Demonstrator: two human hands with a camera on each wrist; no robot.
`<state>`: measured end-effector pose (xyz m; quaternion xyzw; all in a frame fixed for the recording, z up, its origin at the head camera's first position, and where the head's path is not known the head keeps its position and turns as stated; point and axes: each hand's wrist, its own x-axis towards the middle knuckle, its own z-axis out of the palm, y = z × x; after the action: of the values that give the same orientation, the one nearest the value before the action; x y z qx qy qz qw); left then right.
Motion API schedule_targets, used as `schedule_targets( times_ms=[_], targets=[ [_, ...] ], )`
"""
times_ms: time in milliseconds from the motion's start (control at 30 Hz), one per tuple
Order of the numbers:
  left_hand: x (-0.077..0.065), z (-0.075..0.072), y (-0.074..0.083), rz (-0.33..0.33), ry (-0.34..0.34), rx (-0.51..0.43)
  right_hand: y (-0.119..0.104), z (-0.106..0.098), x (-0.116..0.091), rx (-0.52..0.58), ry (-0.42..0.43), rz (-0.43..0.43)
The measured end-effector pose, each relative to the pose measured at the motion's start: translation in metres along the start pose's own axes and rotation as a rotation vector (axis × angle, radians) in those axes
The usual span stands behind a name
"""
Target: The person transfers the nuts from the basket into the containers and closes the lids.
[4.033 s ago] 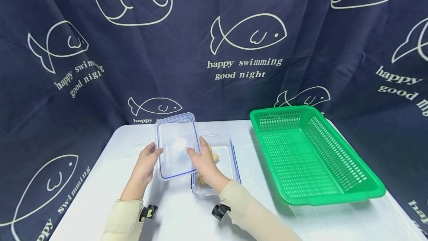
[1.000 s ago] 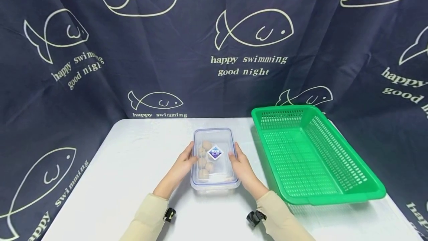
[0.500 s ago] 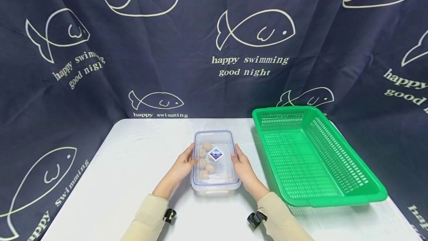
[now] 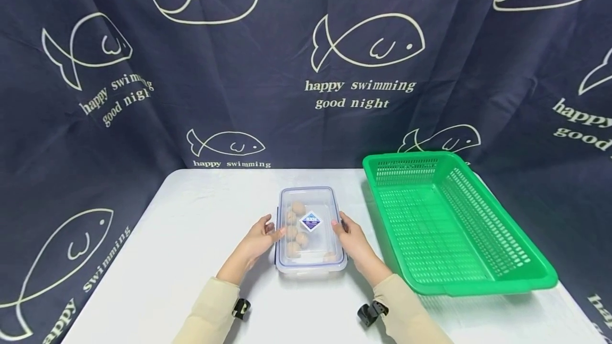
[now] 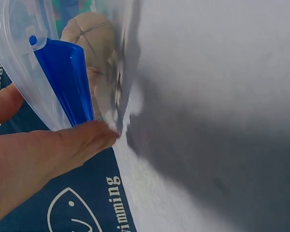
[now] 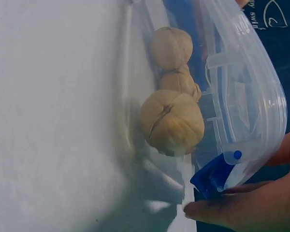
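Note:
A clear plastic food container (image 4: 312, 265) stands on the white table, its blue-rimmed lid (image 4: 315, 195) lying on top with a diamond-shaped label. Through its wall show several round tan things with creased tops (image 6: 172, 123). My left hand (image 4: 255, 240) grips the left side, thumb on the lid's edge and fingers against a blue latch (image 5: 67, 79), which slants out from the wall. On the opposite side my right hand (image 4: 356, 243) grips likewise, thumb on the lid. Its fingers touch another blue latch (image 6: 213, 175), also slanting outward.
A large green perforated basket (image 4: 432, 227) stands to the right, close to my right forearm. The white table (image 4: 201, 227) extends left of the container. A dark blue curtain (image 4: 268, 94) with fish drawings hangs behind the table.
Four seconds ago both hands held the lid left of the uncovered container; now it lies on top. In the last half second, the fingers of both hands have shifted slightly along the sides.

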<state>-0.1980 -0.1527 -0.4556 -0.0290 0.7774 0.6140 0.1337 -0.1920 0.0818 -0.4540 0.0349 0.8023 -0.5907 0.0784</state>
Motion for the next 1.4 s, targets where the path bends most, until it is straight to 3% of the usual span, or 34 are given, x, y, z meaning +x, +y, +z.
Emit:
schedule_targets(
  times_ms=[100,233,367,533,800,900,1067,1400],
  targets=[
    [-0.001,-0.001,-0.001,-0.051,0.007,0.009,-0.002,-0.001,-0.001,0.018,-0.002,0.046],
    [-0.004,0.002,0.001,-0.052,0.073,0.100,-0.005,-0.002,-0.002,0.009,0.042,0.062],
    [-0.007,0.005,0.002,0.007,0.155,0.202,-0.003,0.002,-0.002,-0.041,0.098,0.015],
    [-0.008,0.010,0.001,0.101,0.191,0.237,-0.001,0.010,0.001,-0.107,0.181,-0.088],
    [-0.010,0.016,0.004,0.121,0.117,0.137,-0.003,0.016,0.001,-0.146,0.209,-0.167],
    [-0.011,0.022,0.005,0.134,0.100,0.160,-0.004,0.018,-0.001,-0.168,0.227,-0.199],
    [-0.011,0.032,0.007,0.131,0.128,0.203,-0.005,0.022,-0.002,-0.186,0.241,-0.252],
    [-0.009,0.034,0.012,0.087,0.130,0.250,-0.004,0.023,0.001,-0.235,0.244,-0.275]
  ],
)
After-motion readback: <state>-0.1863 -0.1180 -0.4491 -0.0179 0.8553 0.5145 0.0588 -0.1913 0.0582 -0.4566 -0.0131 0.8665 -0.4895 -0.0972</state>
